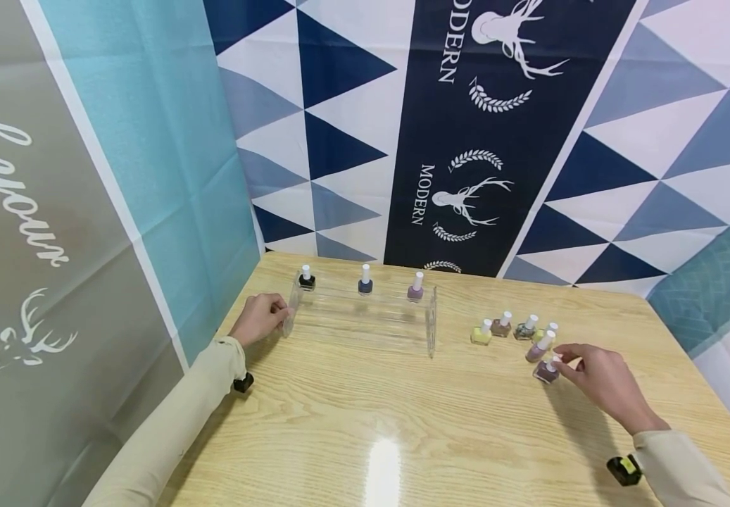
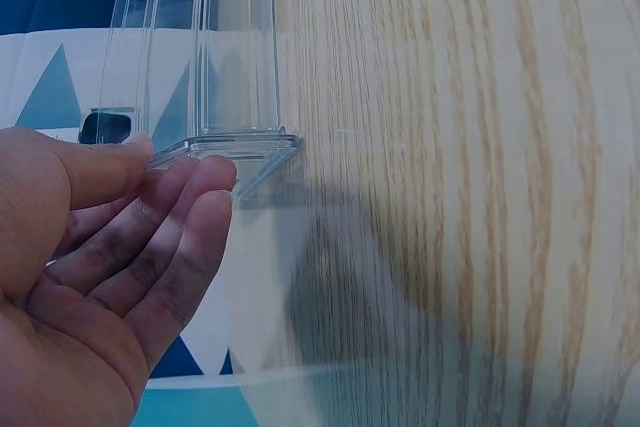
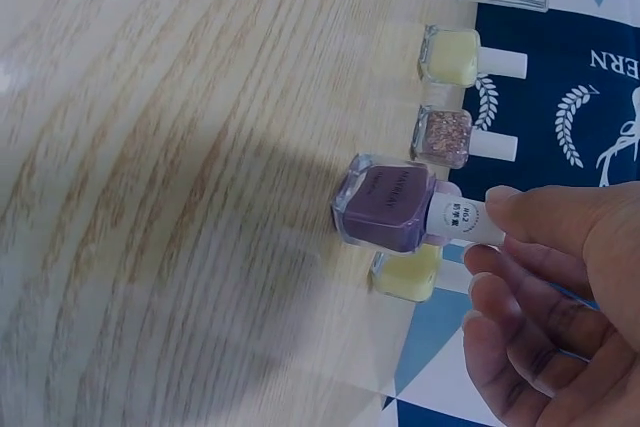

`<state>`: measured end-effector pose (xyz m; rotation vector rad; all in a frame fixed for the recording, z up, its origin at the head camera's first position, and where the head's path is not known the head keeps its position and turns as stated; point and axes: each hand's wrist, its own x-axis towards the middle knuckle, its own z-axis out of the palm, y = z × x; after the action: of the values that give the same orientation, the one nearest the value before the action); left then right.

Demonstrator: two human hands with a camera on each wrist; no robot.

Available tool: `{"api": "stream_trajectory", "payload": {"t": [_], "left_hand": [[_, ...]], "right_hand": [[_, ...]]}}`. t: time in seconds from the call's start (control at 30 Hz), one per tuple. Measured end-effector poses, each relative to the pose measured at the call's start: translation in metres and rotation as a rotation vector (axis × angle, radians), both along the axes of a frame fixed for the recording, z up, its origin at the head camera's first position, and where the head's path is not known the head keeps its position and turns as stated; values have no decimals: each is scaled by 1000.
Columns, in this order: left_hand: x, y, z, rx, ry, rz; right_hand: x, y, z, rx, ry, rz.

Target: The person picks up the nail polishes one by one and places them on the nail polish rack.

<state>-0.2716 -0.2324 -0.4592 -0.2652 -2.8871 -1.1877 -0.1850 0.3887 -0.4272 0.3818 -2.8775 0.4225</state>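
Observation:
My right hand [image 1: 607, 380] pinches the white cap of a mauve nail polish bottle [image 3: 385, 205] between thumb and fingers. Whether its base touches the table is hard to tell. At the other side, my left hand [image 1: 259, 319] holds the left end panel of a clear acrylic rack [image 2: 240, 142] with thumb and fingertips. Along the rack's top tier stand a black polish bottle [image 1: 307, 281], a dark blue one [image 1: 365, 286] and a light purple one [image 1: 415, 291]. Close to my right fingers is another light purple bottle [image 1: 536, 351].
Right of the rack, on the wooden table [image 1: 339, 422], stand a yellow bottle [image 1: 481, 334], a brownish glitter bottle [image 1: 501, 326] and a dark glitter bottle [image 1: 524, 331]. A second yellow bottle [image 3: 408, 275] is partly covered. Patterned cloth [image 1: 345, 127] hangs behind the table.

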Motion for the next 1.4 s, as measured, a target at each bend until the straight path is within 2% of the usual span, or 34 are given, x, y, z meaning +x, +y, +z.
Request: {"api": "stream_trajectory", "payload": {"t": [0.43,0.7,1.4], "left_hand": [[0,0,1,-5,0,-11],[0,0,0,-1,10,-17],[2,0,1,-9,24,-10]], "right_hand": [[-2,0,-3,-1,-6,0],[-1,1,-5,12,62,31],[1,-2,3,22,97,41]]}}
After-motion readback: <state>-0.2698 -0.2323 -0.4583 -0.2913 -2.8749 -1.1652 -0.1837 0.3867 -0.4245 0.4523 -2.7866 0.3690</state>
